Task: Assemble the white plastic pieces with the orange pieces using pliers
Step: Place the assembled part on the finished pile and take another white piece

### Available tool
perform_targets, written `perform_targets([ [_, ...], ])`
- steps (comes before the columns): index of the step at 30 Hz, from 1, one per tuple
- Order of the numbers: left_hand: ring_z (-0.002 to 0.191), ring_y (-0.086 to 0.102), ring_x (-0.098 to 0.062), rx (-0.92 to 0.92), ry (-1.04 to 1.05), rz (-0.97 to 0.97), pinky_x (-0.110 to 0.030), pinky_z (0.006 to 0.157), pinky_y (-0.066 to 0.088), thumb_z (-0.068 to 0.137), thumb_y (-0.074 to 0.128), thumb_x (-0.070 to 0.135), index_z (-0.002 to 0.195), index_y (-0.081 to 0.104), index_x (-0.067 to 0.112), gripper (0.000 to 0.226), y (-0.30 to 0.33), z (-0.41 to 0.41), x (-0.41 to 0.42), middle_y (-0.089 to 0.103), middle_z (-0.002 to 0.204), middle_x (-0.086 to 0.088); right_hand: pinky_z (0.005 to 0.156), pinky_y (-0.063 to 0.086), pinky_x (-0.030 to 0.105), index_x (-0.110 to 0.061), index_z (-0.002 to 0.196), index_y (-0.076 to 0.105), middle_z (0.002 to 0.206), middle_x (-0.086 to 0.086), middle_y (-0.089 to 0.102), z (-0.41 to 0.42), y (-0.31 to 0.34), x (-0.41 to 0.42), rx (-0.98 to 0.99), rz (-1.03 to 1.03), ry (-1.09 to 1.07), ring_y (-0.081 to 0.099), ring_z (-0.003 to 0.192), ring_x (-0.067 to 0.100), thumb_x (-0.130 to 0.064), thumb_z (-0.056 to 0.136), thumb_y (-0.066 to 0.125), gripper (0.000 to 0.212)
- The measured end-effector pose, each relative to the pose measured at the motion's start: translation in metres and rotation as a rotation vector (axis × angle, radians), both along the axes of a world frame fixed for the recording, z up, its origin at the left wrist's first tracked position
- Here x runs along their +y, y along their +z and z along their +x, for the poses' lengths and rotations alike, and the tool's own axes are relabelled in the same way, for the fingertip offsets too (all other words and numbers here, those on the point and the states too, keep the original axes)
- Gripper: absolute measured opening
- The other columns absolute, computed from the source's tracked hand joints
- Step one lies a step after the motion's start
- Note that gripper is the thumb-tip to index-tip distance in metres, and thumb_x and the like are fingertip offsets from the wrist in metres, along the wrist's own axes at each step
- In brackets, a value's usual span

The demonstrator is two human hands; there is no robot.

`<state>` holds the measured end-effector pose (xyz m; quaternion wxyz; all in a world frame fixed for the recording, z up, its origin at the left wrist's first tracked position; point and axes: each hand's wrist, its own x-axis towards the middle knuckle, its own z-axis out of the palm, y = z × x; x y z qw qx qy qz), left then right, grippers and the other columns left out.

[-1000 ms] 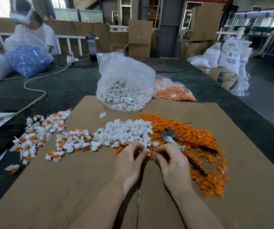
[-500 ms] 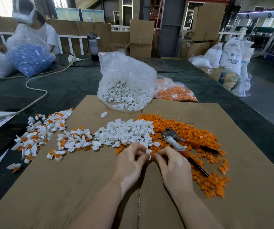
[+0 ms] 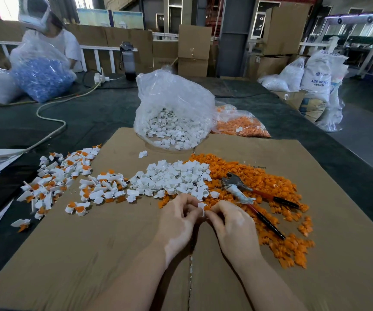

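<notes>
My left hand (image 3: pixel 179 217) and my right hand (image 3: pixel 230 223) meet at the middle of the cardboard sheet (image 3: pixel 95 254). Between their fingertips they pinch a small white piece (image 3: pixel 202 207) with an orange piece (image 3: pixel 206 208) against it. Just beyond the hands lies a pile of loose white pieces (image 3: pixel 172 178), and a wide spread of orange pieces (image 3: pixel 271 189) runs to the right. The pliers (image 3: pixel 248 194) lie on the orange pieces right of my right hand, with red and black handles; neither hand touches them. Joined white-and-orange pieces (image 3: pixel 62 180) are scattered at the left.
A clear bag of white pieces (image 3: pixel 172 117) stands at the sheet's far edge, with a bag of orange pieces (image 3: pixel 239 124) to its right. Another person (image 3: pixel 46 30) sits at the far left behind a bag of blue parts (image 3: pixel 39 75). A white cable (image 3: pixel 53 120) crosses the dark table.
Both hands have stayed together at the same spot, working the white piece between the fingertips. The orange piece now shows at the pinch. The pliers have not moved.
</notes>
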<state>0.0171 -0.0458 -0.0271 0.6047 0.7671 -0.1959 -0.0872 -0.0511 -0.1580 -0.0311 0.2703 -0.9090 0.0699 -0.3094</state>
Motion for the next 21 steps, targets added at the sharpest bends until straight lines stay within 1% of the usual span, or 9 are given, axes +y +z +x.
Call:
perform_targets([
  [1,0.055,0.051,0.003,0.002,0.015,-0.014,-0.009,0.055,0.038,0.085,0.061,0.005,0.078,0.057,0.024,0.021,-0.0002,0.0001,-0.0003,0.059,0.064,0.002,0.058,0.049,0.033,-0.010,0.073,0.064,0.067,-0.003,0.060,-0.0004,0.0007,0.0001,0.001,0.030,0.016,0.057,0.064,0.014,-0.017,0.082,0.070,0.014],
  [3,0.058,0.053,0.004,0.011,0.040,-0.040,-0.008,0.058,0.040,0.087,0.059,0.005,0.080,0.057,0.026,0.023,-0.0004,0.0006,-0.0004,0.058,0.066,0.004,0.060,0.049,0.026,-0.014,0.079,0.065,0.069,-0.008,0.060,-0.0016,0.0028,0.0005,-0.013,0.111,0.033,0.056,0.067,0.007,-0.023,0.080,0.072,0.011],
  [5,0.063,0.054,0.002,0.012,0.052,-0.039,-0.010,0.061,0.041,0.087,0.058,0.006,0.081,0.057,0.028,0.024,-0.0010,0.0017,0.0001,0.058,0.068,0.006,0.062,0.048,0.020,-0.016,0.088,0.065,0.073,-0.012,0.057,-0.0019,0.0044,0.0004,-0.036,0.160,0.033,0.055,0.070,0.005,-0.023,0.077,0.075,0.016],
  [7,0.068,0.055,-0.003,0.005,0.053,-0.024,-0.015,0.065,0.042,0.087,0.059,0.007,0.081,0.057,0.029,0.023,-0.0021,0.0026,0.0007,0.059,0.069,0.007,0.068,0.049,0.022,-0.015,0.098,0.066,0.082,-0.011,0.057,-0.0021,0.0051,0.0003,-0.035,0.136,0.053,0.054,0.076,0.005,-0.018,0.077,0.076,0.024],
  [10,0.070,0.056,-0.008,0.004,0.040,-0.014,-0.020,0.068,0.044,0.087,0.059,0.008,0.083,0.059,0.028,0.021,-0.0030,0.0031,0.0011,0.058,0.067,0.007,0.077,0.051,0.031,-0.013,0.109,0.067,0.090,-0.008,0.057,-0.0028,0.0061,0.0005,-0.024,0.104,0.094,0.055,0.086,0.010,-0.013,0.081,0.072,0.028],
  [12,0.073,0.060,-0.013,0.018,0.027,-0.017,-0.025,0.071,0.047,0.088,0.059,0.008,0.086,0.060,0.024,0.017,-0.0027,0.0026,0.0013,0.058,0.066,0.006,0.077,0.051,0.033,-0.014,0.109,0.068,0.089,-0.007,0.057,-0.0028,0.0072,0.0003,-0.027,0.101,0.097,0.055,0.086,0.012,-0.010,0.083,0.069,0.025],
  [14,0.076,0.063,-0.017,0.027,0.020,-0.017,-0.030,0.074,0.049,0.088,0.059,0.008,0.087,0.061,0.022,0.014,-0.0018,0.0025,0.0012,0.060,0.067,0.003,0.076,0.050,0.031,-0.015,0.106,0.070,0.086,-0.007,0.056,-0.0024,0.0077,0.0000,-0.026,0.103,0.096,0.055,0.084,0.011,-0.009,0.084,0.068,0.023],
  [18,0.071,0.061,-0.010,0.027,0.026,-0.015,-0.023,0.071,0.047,0.086,0.061,0.008,0.083,0.060,0.025,0.017,-0.0001,0.0021,0.0013,0.061,0.069,0.002,0.077,0.049,0.028,-0.015,0.105,0.070,0.086,-0.008,0.055,-0.0020,0.0077,0.0001,-0.018,0.108,0.091,0.054,0.085,0.009,-0.010,0.084,0.067,0.022],
  [21,0.063,0.056,-0.009,0.045,0.023,-0.062,-0.016,0.060,0.043,0.084,0.066,0.010,0.085,0.062,0.018,0.009,0.0014,0.0010,0.0007,0.059,0.066,-0.002,0.077,0.050,0.029,-0.014,0.105,0.070,0.087,-0.007,0.056,-0.0022,0.0070,-0.0003,-0.016,0.106,0.088,0.054,0.084,0.010,-0.010,0.084,0.067,0.022],
])
